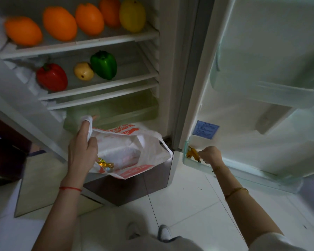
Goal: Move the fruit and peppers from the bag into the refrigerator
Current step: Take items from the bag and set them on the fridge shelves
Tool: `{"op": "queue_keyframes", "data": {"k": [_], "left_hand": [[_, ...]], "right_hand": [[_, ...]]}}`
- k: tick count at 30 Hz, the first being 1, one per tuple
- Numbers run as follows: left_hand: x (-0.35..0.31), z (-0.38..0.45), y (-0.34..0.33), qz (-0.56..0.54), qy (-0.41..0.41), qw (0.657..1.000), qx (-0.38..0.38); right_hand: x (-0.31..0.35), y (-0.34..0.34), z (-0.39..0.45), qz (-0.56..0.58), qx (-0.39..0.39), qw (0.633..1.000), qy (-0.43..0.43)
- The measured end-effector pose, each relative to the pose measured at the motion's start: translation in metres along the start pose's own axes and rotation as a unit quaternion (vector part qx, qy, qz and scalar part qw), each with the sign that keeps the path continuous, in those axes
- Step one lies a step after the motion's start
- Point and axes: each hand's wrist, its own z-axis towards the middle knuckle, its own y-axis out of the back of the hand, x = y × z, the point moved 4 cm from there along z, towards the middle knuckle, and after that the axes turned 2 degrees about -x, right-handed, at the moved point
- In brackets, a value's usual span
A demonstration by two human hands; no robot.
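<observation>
My left hand (82, 151) grips one handle of a white and orange plastic bag (132, 153), held open in front of the refrigerator; a shiny gold-wrapped item (105, 164) lies inside. My right hand (211, 154) is closed on a small orange-yellow item (192, 153) at the bottom door bin (198, 163). On the top shelf (80, 46) lie several orange fruits (59, 23) and a yellow one (132, 15). The middle shelf (100, 86) carries a red pepper (52, 77), a small yellow fruit (83, 71) and a green pepper (103, 64).
The refrigerator door (261, 78) stands open to the right with pale bins. A clear crisper drawer (116, 111) sits under the shelves. A dark cabinet (5, 145) is at the left. White floor tiles (188, 205) and my shoes (164, 232) are below.
</observation>
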Motion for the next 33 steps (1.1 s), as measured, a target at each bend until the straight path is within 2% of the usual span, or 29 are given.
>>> {"op": "queue_keyframes", "data": {"k": [3, 10, 16, 17, 20, 23, 25, 27, 29, 33], "left_hand": [[0.002, 0.000, 0.004, -0.006, 0.001, 1.000, -0.001], [0.008, -0.004, 0.021, -0.019, 0.008, 1.000, -0.002], [0.023, -0.010, 0.034, 0.015, -0.004, 0.999, -0.031], [0.026, -0.010, 0.038, 0.025, -0.004, 0.999, -0.041], [0.036, -0.011, 0.048, 0.042, 0.008, 0.998, -0.053], [0.047, -0.013, 0.053, 0.024, 0.026, 0.998, -0.049], [0.052, -0.013, 0.056, 0.015, 0.026, 0.998, -0.048], [0.057, -0.013, 0.060, 0.004, 0.045, 0.998, -0.042], [0.061, -0.012, 0.063, -0.008, 0.066, 0.997, -0.042], [0.073, -0.012, 0.065, -0.046, 0.062, 0.997, -0.031]], "right_hand": [[0.022, 0.008, -0.014, -0.019, -0.025, 0.998, 0.059], [0.110, 0.008, -0.069, 0.017, -0.042, 0.973, 0.224], [0.175, -0.024, -0.119, 0.019, 0.073, 0.952, 0.297], [0.185, -0.034, -0.124, -0.011, 0.049, 0.948, 0.314], [0.212, -0.057, -0.145, -0.097, -0.104, 0.918, 0.370], [0.241, -0.067, -0.165, -0.069, -0.208, 0.864, 0.453], [0.259, -0.074, -0.169, -0.011, -0.158, 0.858, 0.489], [0.274, -0.095, -0.164, 0.003, -0.042, 0.869, 0.493], [0.282, -0.128, -0.154, -0.053, 0.033, 0.867, 0.494], [0.285, -0.201, -0.130, -0.223, 0.123, 0.847, 0.468]]}}
